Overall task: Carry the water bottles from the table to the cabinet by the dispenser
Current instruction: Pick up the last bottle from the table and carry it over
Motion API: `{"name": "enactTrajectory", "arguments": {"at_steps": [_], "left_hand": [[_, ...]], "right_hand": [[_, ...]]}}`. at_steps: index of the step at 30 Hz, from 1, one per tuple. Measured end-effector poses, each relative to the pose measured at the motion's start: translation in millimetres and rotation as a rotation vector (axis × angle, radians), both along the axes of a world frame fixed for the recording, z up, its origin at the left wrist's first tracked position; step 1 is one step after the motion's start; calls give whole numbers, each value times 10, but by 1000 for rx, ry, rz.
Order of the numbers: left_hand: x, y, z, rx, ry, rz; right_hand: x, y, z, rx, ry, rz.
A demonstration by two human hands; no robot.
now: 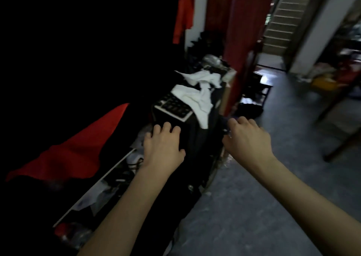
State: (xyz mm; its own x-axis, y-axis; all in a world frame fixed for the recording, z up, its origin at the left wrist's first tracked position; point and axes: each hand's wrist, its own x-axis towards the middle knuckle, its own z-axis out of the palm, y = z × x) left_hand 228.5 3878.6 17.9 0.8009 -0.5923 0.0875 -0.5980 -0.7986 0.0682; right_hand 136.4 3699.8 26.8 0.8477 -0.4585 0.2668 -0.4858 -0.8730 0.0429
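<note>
1. Left hand (163, 145) hangs over a dark box (187, 136), fingers curled down at its top edge; I cannot tell whether they grip it or only rest there. No bottle shows under it.
2. Right hand (247, 138) is curled; a clear glint below the palm may be a bottle (227, 159), too blurred to confirm. Otherwise I see no bottles.
3. Risk: if that is a bottle, the hold is hidden from me and could slip; it hangs close beside the box corner, so a swing left would knock it.
4. Risk: white cloth (197, 91) drapes loosely over a keyboard (172, 107) atop the box; a brush from the left hand could drag both off.
5. Room: open floor (273, 187) lies right and ahead. Red curtain (234, 50) and a chair leg (341, 146) narrow the passage further on. Cluttered shelf at left offers no space.
</note>
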Motion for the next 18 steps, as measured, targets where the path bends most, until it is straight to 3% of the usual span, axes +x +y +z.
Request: {"name": "enactTrajectory", "arguments": {"at_steps": [18], "left_hand": [[-1361, -1921, -72, 68, -1, -521]], "right_hand": [[-2367, -1283, -69, 76, -28, -563]]}}
